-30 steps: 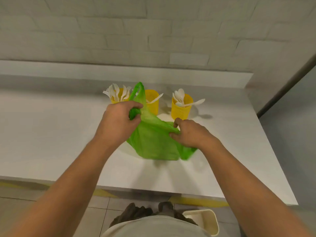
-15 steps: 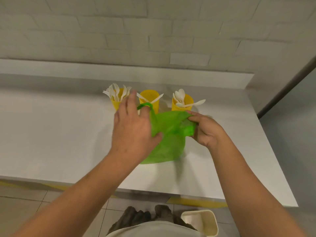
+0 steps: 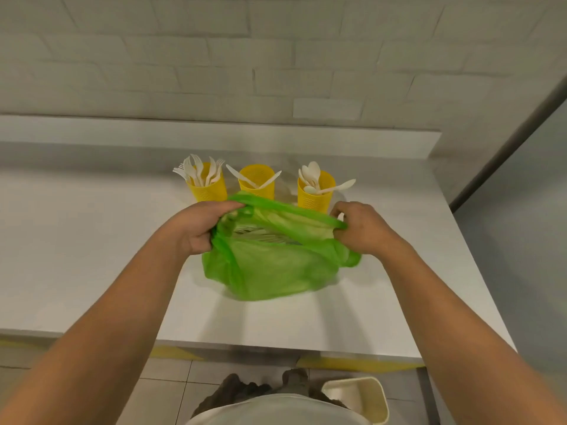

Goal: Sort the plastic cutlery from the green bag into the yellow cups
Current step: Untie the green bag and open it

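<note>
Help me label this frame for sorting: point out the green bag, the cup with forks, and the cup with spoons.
green bag (image 3: 270,271), head view, on its front wall.
cup with forks (image 3: 208,191), head view, on its yellow side.
cup with spoons (image 3: 314,199), head view, on its yellow side.

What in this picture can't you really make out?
- Cutlery left inside the green bag, head view: pale blurred shapes show through the mouth; kinds and count unreadable.
- Left hand and right hand fingertips: folded into the bag's rim.
- Middle yellow cup: its base sits behind the bag.
- Beige bin: cut off by the bottom edge.
</note>
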A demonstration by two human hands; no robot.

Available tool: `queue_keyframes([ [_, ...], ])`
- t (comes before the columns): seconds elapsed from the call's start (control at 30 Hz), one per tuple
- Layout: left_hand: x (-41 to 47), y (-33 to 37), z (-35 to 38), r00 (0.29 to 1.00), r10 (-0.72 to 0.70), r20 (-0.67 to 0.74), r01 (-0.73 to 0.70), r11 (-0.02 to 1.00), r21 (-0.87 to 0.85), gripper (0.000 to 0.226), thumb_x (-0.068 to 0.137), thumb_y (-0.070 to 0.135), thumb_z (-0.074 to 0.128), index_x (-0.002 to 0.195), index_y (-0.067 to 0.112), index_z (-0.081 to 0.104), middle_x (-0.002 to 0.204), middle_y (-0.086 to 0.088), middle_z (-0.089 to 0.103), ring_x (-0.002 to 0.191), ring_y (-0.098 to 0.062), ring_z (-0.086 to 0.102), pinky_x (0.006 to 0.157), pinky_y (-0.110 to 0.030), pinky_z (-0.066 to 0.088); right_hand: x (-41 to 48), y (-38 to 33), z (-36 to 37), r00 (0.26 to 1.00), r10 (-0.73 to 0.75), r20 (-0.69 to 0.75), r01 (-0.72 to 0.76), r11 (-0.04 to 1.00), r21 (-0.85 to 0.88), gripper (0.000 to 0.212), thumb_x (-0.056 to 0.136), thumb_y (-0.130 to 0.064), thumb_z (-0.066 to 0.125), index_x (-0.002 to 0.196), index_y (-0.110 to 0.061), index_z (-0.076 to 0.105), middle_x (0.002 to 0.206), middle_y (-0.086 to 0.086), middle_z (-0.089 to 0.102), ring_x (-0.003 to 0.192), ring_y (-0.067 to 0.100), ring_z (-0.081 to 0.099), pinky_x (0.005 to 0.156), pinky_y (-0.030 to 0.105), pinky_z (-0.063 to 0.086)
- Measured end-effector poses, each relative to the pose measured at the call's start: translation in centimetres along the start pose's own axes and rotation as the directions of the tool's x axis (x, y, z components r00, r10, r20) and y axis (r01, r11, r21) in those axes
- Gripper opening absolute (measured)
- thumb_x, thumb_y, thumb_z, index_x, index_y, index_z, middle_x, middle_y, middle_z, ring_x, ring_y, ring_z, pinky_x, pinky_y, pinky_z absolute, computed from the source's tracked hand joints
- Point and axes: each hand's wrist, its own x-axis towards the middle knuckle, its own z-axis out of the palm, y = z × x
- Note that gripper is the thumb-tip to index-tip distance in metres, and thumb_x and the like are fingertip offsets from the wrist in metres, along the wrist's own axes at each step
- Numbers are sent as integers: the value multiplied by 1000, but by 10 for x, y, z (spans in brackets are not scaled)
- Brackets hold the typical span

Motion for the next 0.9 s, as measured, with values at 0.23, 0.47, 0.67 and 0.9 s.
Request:
queue_keyframes([
  [0.23, -30, -3, -3, 948, 225, -225, -154, 944, 293, 13, 97, 29, 68, 99, 22, 78, 92, 5, 81, 92, -15, 74, 85, -32, 55, -13, -13, -16, 957, 266, 112, -225, 443, 868, 22, 97, 4, 56, 90, -9, 71, 83, 12, 72, 74, 24, 69, 66, 34, 60],
  [0.47, -30, -19, -12, 1000, 10, 17, 1, 845, -534, 33, 94, 9, 56, 126, 4, 65, 115, -11, 74, 93, -22, 75, 78, -36, 64, -22, -11, 7, 878, 91, 471, -416, -344, 842, 22, 100, -5, 51, 111, 4, 67, 100, 20, 77, 82, 30, 78, 68, 41, 65],
  [0.67, -12, -44, -17, 965, -158, 209, 256, 741, -621, 28, 62, 10, 85, 86, 13, 70, 91, 4, 64, 74, -14, 61, 67, -20, 49, -17, -4, 15, 839, 65, 541, -522, -186, 832, 40, 93, -15, 59, 132, -7, 63, 122, 17, 70, 101, 33, 72, 88, 45, 61],
  [0.9, -17, -42, -16, 985, -79, 154, 149, 841, -520, 41, 91, 44, 66, 108, 9, 78, 110, -10, 75, 97, -28, 75, 86, -39, 61, -11, 9, 2, 887, 76, 455, -438, -170, 883, 19, 100, -14, 51, 107, -14, 69, 104, 10, 76, 87, 28, 76, 76, 41, 63],
])
